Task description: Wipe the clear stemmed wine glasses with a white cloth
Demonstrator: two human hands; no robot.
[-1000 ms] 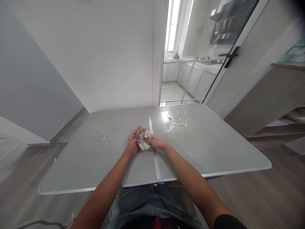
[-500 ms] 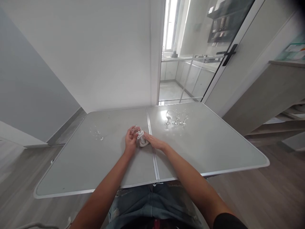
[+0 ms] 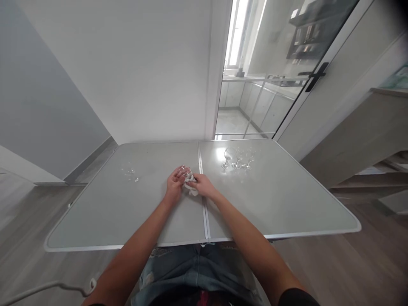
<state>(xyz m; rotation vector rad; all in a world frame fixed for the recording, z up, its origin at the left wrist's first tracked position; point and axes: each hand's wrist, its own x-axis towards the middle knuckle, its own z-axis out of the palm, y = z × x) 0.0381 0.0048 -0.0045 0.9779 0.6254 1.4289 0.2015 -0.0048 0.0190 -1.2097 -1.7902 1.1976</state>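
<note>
One wide gray bench (image 3: 270, 212) fills the middle and lower frame, with a metal seam down its center. Behind it, upper right, stands a door with a black handle (image 3: 316, 77).

Your two hands meet near frame center, above the bench, left of the seam. Left hand (image 3: 174, 188): closed, gripping a clear glass (image 3: 184, 171). Right hand (image 3: 204, 185): closed, fingers pinching a white cloth (image 3: 193, 192) against that glass.

Three stemmed glasses (image 3: 226, 164) stand upright in a rough row, right of center, toward the bench's far edge. The biggest bowl is at the row's left end; the other two look fainter.

The cloth is bunched between your hands, lower end hanging below your fingers. Left of frame, some small clear pieces (image 3: 137, 179) lie on the bench, too faint to identify.

Just changed: your right fingers went from nearly straight beside the cloth to curled over it, and the cloth sits less upright. Looks like a firmer grip, so cloth-to-glass contact should be steadier. Stemmed glasses haven't visibly moved on the bench.
</note>
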